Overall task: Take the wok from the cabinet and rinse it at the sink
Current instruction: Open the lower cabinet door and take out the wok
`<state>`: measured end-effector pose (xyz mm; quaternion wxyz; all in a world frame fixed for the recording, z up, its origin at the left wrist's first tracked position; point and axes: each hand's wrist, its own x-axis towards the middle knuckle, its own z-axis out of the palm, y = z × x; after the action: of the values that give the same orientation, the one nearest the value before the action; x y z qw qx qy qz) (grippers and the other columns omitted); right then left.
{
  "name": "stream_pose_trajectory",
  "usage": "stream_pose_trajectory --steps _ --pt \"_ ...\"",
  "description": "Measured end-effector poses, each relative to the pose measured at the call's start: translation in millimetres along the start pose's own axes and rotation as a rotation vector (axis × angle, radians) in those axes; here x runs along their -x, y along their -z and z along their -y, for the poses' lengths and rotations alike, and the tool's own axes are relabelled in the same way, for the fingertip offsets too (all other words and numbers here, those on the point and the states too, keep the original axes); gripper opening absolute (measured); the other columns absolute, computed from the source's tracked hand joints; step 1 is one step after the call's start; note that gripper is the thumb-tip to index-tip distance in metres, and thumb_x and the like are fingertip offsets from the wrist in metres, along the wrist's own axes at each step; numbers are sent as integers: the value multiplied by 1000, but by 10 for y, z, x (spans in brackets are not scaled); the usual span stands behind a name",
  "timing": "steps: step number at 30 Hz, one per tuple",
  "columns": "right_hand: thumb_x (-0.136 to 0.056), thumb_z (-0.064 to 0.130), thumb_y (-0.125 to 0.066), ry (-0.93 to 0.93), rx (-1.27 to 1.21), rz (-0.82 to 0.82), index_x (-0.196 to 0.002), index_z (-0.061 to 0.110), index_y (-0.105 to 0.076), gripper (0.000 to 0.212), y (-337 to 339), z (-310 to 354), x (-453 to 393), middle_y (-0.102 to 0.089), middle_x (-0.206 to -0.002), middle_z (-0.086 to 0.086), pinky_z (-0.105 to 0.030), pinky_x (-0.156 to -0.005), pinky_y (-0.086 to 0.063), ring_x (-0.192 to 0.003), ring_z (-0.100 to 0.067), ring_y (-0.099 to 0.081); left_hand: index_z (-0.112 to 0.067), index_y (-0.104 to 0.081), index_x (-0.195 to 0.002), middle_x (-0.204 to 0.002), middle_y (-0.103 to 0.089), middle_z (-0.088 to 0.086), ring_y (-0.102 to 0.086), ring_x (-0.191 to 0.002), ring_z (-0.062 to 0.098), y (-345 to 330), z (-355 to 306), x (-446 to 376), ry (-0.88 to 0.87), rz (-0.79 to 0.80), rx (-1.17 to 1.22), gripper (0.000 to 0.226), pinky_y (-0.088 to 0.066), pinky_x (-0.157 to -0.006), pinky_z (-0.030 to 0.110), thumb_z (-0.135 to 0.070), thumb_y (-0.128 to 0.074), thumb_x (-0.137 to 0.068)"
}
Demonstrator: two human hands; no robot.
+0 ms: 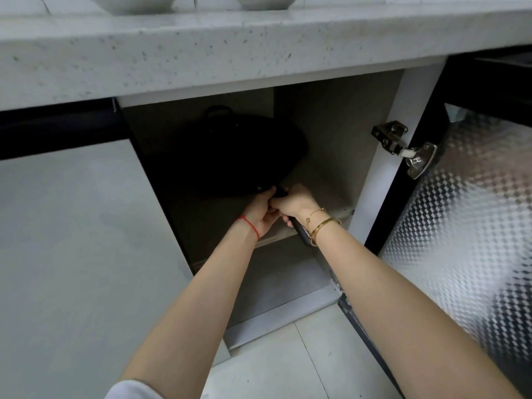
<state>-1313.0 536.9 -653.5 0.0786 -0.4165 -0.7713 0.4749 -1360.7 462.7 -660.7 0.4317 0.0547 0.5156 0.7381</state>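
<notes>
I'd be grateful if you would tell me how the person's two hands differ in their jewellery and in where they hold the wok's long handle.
The left hand has a red string at the wrist; the right hand has gold bracelets. The left hand grips from the left, close to the body of the wok; the right hand wraps over the handle from above, with the handle's free end sticking out beneath its wrist. Both are closed on the handle, inside the open cabinet.

wok (230, 151): in the cabinet (339, 133), on its shelf, toward the back left
door (466, 226): open, right of the cabinet
bowls (259, 1): on the worktop (201, 50), above the cabinet
</notes>
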Motion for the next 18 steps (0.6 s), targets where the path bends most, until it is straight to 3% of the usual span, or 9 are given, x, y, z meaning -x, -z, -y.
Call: stream_pose_trajectory --steps 2,4,7,9,10,12,15,18 --pt "-83 18 -62 25 -24 -30 -58 8 -55 28 -10 -54 74 -47 -27 1 -16 -31 -39 -21 -12 -42 -5 -57 -102 -86 -59 9 -55 -71 16 -14 9 80 11 4 -42 19 -50 -63 25 -17 -44 -103" --pt "-80 16 -62 45 -59 -46 -59 7 -56 23 3 -127 175 -51 -34 -2 -18 -33 -40 -27 -14 -45 -6 -57 -99 -86 -60 8 -57 -74 15 -32 54 175 24 5 -58 18 -52 -59 21 -18 -44 -103" --pt "-79 12 -60 30 -123 -39 -77 0 -62 12 62 -239 371 -53 -43 -6 -20 -34 -41 -29 -16 -45 -6 -57 -96 -82 -60 8 -59 -72 16 -67 147 345 25 7 -89 17 -54 -57 21 -18 -48 -102" --pt "-81 11 -58 15 -141 -49 -115 -2 -60 36 95 -313 501 -52 -45 -6 -20 -35 -40 -31 -15 -44 -3 -58 -99 -80 -61 9 -60 -68 18 -80 219 463 9 20 -100 17 -54 -57 24 -17 -50 -101" --pt "-83 11 -58 9 -148 -49 -134 1 -50 53 108 -353 564 -52 -44 -5 -19 -34 -39 -30 -14 -44 -1 -59 -101 -80 -62 11 -60 -68 18 -88 251 526 -3 27 -98 18 -55 -57 24 -16 -50 -100" --pt "-84 11 -57 16 -168 -38 -150 7 -29 72 131 -416 711 -51 -42 -2 -17 -33 -38 -26 -9 -43 1 -61 -97 -79 -64 12 -62 -67 18 -99 301 650 -19 41 -102 19 -55 -56 22 -14 -51 -100" --pt "-84 13 -57 6 -193 -52 -152 11 -26 75 165 -473 929 -50 -33 6 -16 -32 -38 -24 -5 -42 6 -63 -96 -69 -66 11 -64 -58 16 -120 353 855 -25 65 -124 24 -55 -55 22 -14 -50 -100" --pt "-82 15 -57 -28 -184 -57 -134 17 -50 53 228 -465 1187 -48 -29 8 -17 -33 -39 -24 -6 -44 7 -63 -101 -73 -66 11 -63 -56 15 -184 359 1118 -2 71 -127 25 -54 -57 22 -13 -48 -101"
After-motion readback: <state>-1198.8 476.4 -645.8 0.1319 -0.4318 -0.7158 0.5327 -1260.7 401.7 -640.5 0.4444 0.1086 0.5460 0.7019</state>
